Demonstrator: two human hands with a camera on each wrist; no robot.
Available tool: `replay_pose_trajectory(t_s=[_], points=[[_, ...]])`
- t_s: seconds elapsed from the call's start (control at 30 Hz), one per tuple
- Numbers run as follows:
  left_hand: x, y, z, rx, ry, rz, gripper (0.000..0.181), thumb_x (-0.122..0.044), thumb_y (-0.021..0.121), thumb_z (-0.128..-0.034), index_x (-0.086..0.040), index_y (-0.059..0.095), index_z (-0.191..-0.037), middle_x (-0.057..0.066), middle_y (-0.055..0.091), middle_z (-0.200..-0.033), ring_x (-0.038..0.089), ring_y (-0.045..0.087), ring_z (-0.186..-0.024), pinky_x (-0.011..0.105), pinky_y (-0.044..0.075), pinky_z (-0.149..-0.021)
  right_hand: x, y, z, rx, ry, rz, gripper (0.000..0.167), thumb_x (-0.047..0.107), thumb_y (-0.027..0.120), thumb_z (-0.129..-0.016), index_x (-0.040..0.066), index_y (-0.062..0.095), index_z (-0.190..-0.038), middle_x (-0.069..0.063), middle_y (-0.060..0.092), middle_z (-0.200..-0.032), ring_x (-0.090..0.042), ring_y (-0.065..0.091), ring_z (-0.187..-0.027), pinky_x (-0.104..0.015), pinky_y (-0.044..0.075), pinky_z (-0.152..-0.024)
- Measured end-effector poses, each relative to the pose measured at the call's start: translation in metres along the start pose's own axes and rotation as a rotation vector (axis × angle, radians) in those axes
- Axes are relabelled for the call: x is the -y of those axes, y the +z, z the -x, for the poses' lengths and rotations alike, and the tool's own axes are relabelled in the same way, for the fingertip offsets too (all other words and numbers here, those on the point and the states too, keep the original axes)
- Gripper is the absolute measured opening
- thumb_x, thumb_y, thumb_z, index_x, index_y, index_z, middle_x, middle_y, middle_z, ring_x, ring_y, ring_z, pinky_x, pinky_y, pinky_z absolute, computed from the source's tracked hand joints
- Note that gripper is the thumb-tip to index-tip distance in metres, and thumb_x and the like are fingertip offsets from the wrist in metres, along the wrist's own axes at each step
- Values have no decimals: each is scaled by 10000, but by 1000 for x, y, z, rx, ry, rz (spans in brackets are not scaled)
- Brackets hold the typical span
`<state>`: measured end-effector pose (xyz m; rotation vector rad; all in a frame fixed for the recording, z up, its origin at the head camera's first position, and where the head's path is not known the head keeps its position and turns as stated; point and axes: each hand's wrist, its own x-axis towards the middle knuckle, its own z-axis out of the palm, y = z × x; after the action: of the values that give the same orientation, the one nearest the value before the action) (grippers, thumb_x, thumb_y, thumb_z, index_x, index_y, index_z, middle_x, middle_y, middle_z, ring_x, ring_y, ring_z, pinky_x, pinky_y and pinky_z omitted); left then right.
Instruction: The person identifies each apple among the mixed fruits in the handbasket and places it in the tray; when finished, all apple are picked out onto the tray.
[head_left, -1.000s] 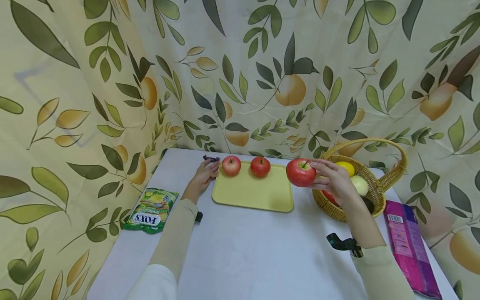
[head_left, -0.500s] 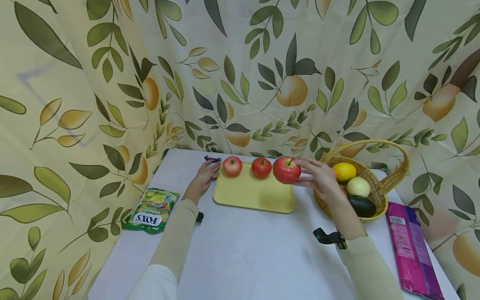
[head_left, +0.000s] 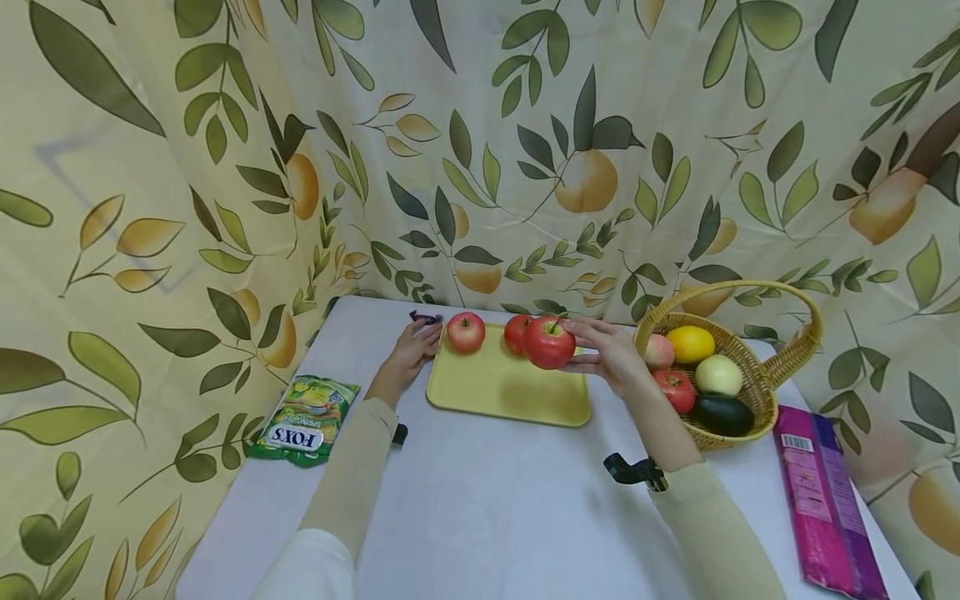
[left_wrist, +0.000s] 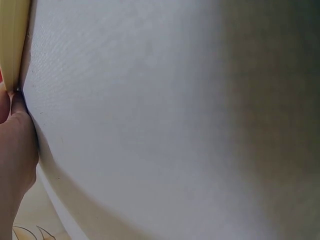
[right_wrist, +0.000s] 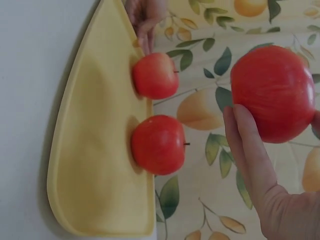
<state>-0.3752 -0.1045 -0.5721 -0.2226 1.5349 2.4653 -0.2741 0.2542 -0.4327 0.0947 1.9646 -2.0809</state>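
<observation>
The right hand [head_left: 606, 360] is clamped on the red apple [head_left: 550, 343], which it holds in the air, it seems above the far side of the tray [head_left: 465, 392]. In the head view this apple partly hides the second apple [head_left: 516, 332]. Near the left apple [head_left: 465, 332], the left hand [head_left: 408, 350] seems to pinch the tray's edge. I judge the step is carrying; the next move would call for gentle lowering, without bumping the second apple.

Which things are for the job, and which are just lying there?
Probably for the job:
held apple, in the right hand
yellow tray, left hand at its edge
two apples on the tray
wicker basket

Probably just lying there:
green FOX'S bag
pink-purple packet
</observation>
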Motion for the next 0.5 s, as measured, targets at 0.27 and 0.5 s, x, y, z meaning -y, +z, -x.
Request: replay_pose_trajectory(t_s=[0.27, 0.5], points=[[-3, 1, 1, 2, -52, 31, 920, 330, 415, -892, -80, 122, -1662, 192, 404, -1630, 304, 421, -1492, 308, 503, -1031, -8, 15, -11, 15, -9, 18, 729, 343, 706, -1008, -41, 392, -1542, -240, 507, -1416, -309, 783, -848, -440, 629, -801], [-7, 2, 1, 5, -51, 24, 925, 334, 417, -884, -71, 119, -1660, 202, 401, -1629, 308, 422, -1490, 322, 509, -1031, -15, 31, -22, 29, 25, -10, 705, 310, 743, -985, -12, 422, -1524, -209, 582, -1332, -331, 785, -839, -456, 626, -801]])
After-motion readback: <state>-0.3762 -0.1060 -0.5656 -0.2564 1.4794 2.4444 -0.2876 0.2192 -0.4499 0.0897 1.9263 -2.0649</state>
